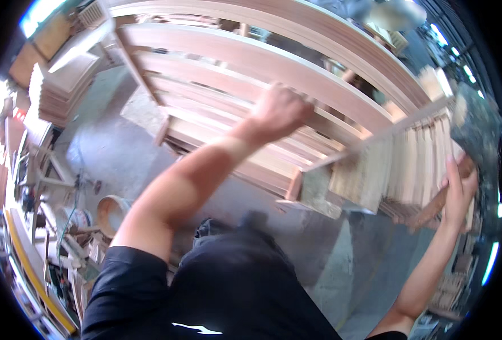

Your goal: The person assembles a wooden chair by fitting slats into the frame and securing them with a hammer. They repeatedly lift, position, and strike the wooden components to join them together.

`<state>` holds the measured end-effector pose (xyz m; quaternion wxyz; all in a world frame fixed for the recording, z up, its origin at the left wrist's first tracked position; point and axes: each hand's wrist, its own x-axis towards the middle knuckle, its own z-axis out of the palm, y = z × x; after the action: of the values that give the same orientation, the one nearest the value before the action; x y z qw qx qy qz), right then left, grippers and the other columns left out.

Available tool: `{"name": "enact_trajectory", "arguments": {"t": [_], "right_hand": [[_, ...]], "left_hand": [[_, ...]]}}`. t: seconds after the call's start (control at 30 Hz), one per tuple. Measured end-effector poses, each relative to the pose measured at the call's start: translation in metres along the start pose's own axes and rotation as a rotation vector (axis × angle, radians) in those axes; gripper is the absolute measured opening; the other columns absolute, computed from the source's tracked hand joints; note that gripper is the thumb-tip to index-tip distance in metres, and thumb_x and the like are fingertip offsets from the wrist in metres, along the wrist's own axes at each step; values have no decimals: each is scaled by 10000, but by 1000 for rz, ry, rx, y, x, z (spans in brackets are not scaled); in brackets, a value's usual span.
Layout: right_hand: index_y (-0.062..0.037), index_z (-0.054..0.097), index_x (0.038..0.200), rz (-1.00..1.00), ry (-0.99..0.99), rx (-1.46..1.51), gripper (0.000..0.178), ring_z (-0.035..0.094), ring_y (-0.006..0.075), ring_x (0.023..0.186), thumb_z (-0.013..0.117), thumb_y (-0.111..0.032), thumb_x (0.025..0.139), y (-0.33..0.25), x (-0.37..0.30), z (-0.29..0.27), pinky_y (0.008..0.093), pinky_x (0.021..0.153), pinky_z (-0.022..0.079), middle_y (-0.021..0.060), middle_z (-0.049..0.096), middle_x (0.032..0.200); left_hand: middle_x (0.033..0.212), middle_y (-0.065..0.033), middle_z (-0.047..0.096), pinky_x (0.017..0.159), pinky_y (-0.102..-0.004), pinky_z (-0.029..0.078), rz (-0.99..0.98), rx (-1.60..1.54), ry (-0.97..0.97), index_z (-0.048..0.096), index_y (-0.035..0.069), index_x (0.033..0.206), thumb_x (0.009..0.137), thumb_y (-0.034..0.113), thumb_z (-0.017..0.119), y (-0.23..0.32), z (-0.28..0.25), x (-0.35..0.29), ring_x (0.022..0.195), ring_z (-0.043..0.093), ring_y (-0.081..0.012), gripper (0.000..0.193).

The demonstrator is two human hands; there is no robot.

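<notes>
A large pale wooden slatted frame (217,48) stretches before me, with long parallel boards between end posts. My left hand (282,110) is closed at one of its middle slats (205,71), knuckles up and fingers curled over the edge; motion blurs it a little. At the far right my right hand (460,190) grips the wooden handle of a mallet (477,122). Its bulky dark head is raised above the hand, beyond the frame's right end, and the handle's lower end slants down to the left. The mallet is apart from the frame in this view.
A row of stacked wooden boards (401,164) stands beside the frame's right end. More wooden panels (64,90) are piled at the far left. A round bucket (112,215) and clutter lie on the left. Grey concrete floor (100,136) shows around the frame.
</notes>
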<state>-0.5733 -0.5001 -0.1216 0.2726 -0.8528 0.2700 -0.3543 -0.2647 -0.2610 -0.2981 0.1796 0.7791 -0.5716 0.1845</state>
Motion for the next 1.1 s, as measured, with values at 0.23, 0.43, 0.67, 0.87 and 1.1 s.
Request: {"name": "enact_trajectory", "arguments": {"t": [0.23, 0.43, 0.67, 0.87, 1.1], "right_hand": [[-91, 610, 1315, -267, -19, -206, 460, 601, 202, 1197, 546, -436, 1018, -71, 2, -5, 408, 1107, 384, 102, 661, 1145], [-163, 562, 1446, -447, -101, -288, 520, 356, 230, 1487, 400, -477, 1064, -174, 28, 114, 454, 1253, 170, 89, 512, 1514], [-7, 601, 1321, -132, -247, -139, 431, 551, 170, 1242, 621, -312, 1017, -196, 68, 205, 315, 1086, 365, 74, 629, 1294], [-6, 541, 1387, 85, -100, -168, 529, 535, 187, 1270, 652, -340, 992, -200, 54, 207, 327, 1105, 353, 81, 579, 1373], [-48, 517, 1435, 9, 8, -217, 639, 542, 250, 1305, 674, -439, 955, -202, 45, 222, 374, 1131, 367, 107, 565, 1422]], "left_hand": [[1072, -42, 651, 968, -400, 428, -31, 61, 63, 653, 137, 1206, 807, 400, 774, 1, 2, -20, 1083, 603, -217, 493], [1186, -109, 635, 1054, -427, 398, 116, -146, 196, 632, 74, 1249, 722, 322, 772, -22, 4, -31, 1177, 558, -279, 599], [1243, -182, 604, 1080, -491, 431, 511, -615, 240, 591, -29, 1222, 731, 218, 799, -124, -44, -135, 1239, 543, -363, 588], [1040, -146, 646, 897, -406, 516, -95, -610, 905, 555, -27, 1192, 675, 374, 944, -321, -164, -149, 993, 647, -264, 760], [1084, -134, 683, 858, -340, 556, -246, -1254, 140, 602, -31, 1275, 880, 528, 748, -352, -248, -114, 1024, 651, -181, 701]]}}
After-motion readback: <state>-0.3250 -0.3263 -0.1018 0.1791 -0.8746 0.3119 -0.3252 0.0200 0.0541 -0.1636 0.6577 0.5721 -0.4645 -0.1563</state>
